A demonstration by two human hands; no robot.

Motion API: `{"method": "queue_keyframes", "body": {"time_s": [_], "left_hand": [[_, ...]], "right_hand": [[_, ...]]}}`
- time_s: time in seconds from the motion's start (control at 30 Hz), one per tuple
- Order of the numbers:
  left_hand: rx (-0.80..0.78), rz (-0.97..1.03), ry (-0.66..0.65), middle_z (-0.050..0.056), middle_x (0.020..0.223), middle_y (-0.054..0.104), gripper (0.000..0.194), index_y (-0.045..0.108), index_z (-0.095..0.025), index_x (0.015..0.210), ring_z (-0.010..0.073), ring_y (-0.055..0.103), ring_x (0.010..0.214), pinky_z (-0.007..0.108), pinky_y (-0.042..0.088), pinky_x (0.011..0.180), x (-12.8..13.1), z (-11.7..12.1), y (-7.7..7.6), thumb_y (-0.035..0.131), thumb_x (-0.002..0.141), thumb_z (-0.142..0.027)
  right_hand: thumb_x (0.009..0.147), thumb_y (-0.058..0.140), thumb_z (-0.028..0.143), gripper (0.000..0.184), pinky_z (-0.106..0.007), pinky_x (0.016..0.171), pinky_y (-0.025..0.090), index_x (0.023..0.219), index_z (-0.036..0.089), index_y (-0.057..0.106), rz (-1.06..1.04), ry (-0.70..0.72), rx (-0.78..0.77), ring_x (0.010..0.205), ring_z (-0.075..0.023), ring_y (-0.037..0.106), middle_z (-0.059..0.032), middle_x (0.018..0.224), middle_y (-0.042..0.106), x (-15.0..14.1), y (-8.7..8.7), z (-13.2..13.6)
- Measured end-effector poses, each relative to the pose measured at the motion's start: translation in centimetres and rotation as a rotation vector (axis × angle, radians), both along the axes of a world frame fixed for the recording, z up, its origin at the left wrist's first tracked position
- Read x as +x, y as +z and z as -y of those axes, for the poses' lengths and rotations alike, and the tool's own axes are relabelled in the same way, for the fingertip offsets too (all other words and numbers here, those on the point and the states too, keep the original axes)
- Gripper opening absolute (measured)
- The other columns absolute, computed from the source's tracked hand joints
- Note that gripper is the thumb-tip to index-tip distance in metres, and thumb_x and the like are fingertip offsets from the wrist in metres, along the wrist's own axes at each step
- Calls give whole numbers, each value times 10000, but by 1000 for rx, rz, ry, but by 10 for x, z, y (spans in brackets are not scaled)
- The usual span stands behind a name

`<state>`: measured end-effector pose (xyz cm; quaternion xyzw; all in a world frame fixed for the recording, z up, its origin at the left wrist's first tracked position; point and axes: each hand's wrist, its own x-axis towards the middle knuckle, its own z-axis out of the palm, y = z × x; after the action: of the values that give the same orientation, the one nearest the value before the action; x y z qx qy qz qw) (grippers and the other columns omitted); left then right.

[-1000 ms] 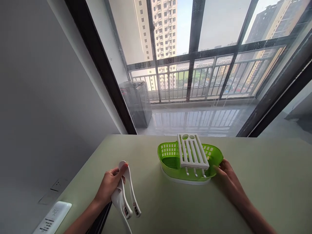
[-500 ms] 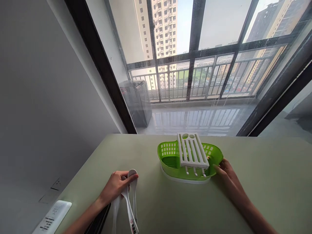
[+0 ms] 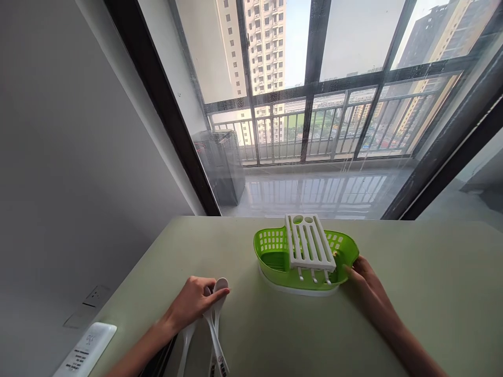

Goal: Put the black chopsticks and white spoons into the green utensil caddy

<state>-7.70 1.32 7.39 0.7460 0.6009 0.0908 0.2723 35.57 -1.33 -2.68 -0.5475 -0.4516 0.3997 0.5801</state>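
Observation:
Two white spoons (image 3: 216,324) are pinched near their bowls by my left hand (image 3: 192,303), with their handles crossing and pointing toward me. Another white spoon (image 3: 186,345) lies lower, just left of them; its upper end is hidden behind my hand. To the right stands a green basket (image 3: 275,275) with a white base and gridded sides. My right hand (image 3: 367,285) is closed around the basket's right end, thumb inside the rim. Across the basket's middle rests a white slatted rack (image 3: 311,242) with round holes at the back and three hooks at the front.
All this stands on a pale green table (image 3: 243,251) against a glass door. A white item with printed text (image 3: 87,350) sits at the table's left edge. Beneath my left forearm a dark object (image 3: 159,361) shows in part. A wall socket (image 3: 96,296) is at the left.
My left hand has shifted slightly to the right with the two spoons, drawing away from the third spoon. My right hand and the basket have stayed almost in place.

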Motion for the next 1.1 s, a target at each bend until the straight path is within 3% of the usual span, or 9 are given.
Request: {"method": "queue_keyframes", "body": {"time_s": [0.33,0.63,0.9,1.1], "left_hand": [[84,-212,-152,-19,666,525,571,414,-226,668,169,505,642,283,337,641,3,-2,-3,446,995,-692],[125,-339,-170,39,876,671,409,545,-238,904,244,667,765,318,389,686,4,-1,-6,359,1063,-565],[164,-408,-164,45,987,694,437,605,-238,985,253,705,760,327,420,650,5,-1,-4,361,1073,-590],[268,-406,-140,36,982,717,425,624,-232,977,212,695,718,309,425,619,9,-6,10,443,1061,-608]], "right_hand": [[949,637,614,514,-401,978,588,1298,236,633,9,12,-4,1261,-336,657,-111,1361,712,0,3,1],[951,631,618,513,-410,993,578,1283,228,645,22,-7,-25,1250,-338,658,-112,1330,722,0,2,0],[948,634,605,507,-401,985,584,1287,227,654,12,-4,-19,1243,-332,667,-104,1332,729,-3,8,0],[945,650,584,506,-425,988,580,1310,233,659,-4,-2,-10,1237,-342,669,-105,1323,733,-2,4,0]]}}
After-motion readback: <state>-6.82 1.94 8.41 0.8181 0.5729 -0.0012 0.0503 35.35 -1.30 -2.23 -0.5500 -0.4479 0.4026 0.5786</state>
